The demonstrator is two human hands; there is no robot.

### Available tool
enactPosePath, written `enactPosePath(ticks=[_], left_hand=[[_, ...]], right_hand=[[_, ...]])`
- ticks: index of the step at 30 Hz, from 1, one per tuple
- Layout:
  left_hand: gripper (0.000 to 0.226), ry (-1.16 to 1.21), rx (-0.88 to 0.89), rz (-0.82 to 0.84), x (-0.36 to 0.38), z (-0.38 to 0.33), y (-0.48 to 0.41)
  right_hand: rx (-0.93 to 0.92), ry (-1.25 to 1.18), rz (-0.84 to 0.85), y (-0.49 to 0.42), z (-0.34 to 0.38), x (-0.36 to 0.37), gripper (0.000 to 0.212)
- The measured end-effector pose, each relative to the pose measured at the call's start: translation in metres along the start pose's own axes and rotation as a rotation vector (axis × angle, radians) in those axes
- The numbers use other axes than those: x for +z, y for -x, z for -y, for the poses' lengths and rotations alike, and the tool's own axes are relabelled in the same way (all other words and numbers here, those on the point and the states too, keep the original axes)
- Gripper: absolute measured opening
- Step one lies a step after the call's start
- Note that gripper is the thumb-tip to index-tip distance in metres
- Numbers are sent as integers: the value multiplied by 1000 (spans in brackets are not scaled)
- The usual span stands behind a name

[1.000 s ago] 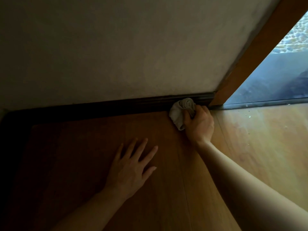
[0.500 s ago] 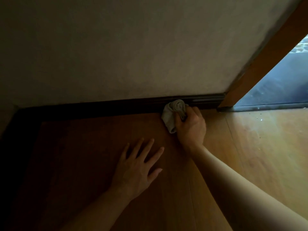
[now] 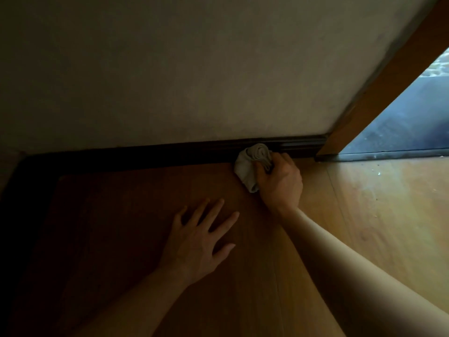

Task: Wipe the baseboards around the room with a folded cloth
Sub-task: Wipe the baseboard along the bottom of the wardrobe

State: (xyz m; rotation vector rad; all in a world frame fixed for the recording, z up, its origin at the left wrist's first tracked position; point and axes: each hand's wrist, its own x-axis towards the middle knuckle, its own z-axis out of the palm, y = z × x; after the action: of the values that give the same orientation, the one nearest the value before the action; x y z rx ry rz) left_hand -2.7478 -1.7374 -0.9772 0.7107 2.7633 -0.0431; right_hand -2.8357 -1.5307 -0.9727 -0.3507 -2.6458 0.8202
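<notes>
Now R hand [image 3: 279, 188] grip clenched on cloth [image 3: 251, 164], slid left along baseboard [image 3: 170, 154]; L hand [image 3: 196, 246] flat, released.

This looks like a room in a home, seen low down. It has a warm wood-plank floor [image 3: 364, 227] and a plain pale wall [image 3: 194, 69] with a dark moulded baseboard [image 3: 298, 147] at its foot. At the right is a wooden door post [image 3: 388, 88], with pebbles [image 3: 439, 66] outside.

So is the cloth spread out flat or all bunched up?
Bunched up. The pale cloth sits as a wrinkled wad in the right hand, fingers curled round it, pressed against the dark baseboard.
</notes>
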Motion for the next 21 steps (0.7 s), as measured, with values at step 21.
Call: enactPosePath(ticks=[21], left_hand=[[65, -63, 6, 13, -16, -6, 0]], right_hand=[[-46, 8, 57, -20, -40, -27, 29]])
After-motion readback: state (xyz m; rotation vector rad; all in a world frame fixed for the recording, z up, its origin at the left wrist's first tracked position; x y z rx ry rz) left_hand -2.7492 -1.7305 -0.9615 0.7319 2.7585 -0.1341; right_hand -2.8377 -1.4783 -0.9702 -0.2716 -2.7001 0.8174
